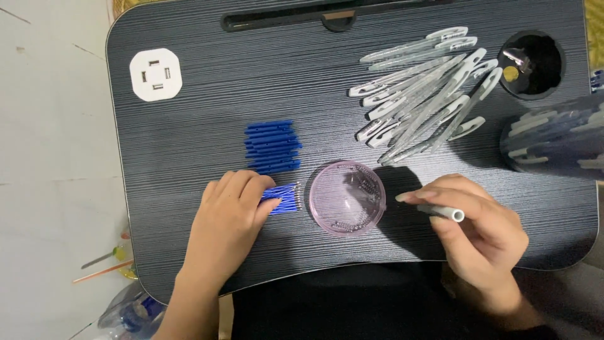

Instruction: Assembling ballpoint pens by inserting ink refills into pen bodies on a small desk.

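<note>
The work in hand appears to be pen assembly, judged to be at an early stage: no finished pen is visible on the surface [189,138]. The right hand [484,226], at lower right of the frame, pinches one grey barrel [443,213] between thumb and fingers, its open end pointing right; whether a refill already sits inside cannot be told. The left hand [229,217], at lower centre-left, lies palm down with fingers pressed together on a small bundle of blue refills [286,198], metal tips pointing right toward a round pink lid [347,198], which lies between the two hands and holds small parts too fine to identify. Just above the left hand, a stack of blue parts [274,146] lies in a neat row, untouched. At upper right of the frame, a loose pile of clear clip caps [428,94] lies fanned out, also untouched. A dark cup recess [531,63] at the far upper right holds a small yellow item and something shiny. A blurred dark container [557,141] with pale parts stands at the right edge. Markings: a white rounded-square plate [155,74] with small slots sits at upper left of the surface; a long slot [333,16] runs along the top edge. No printed labels are legible.
</note>
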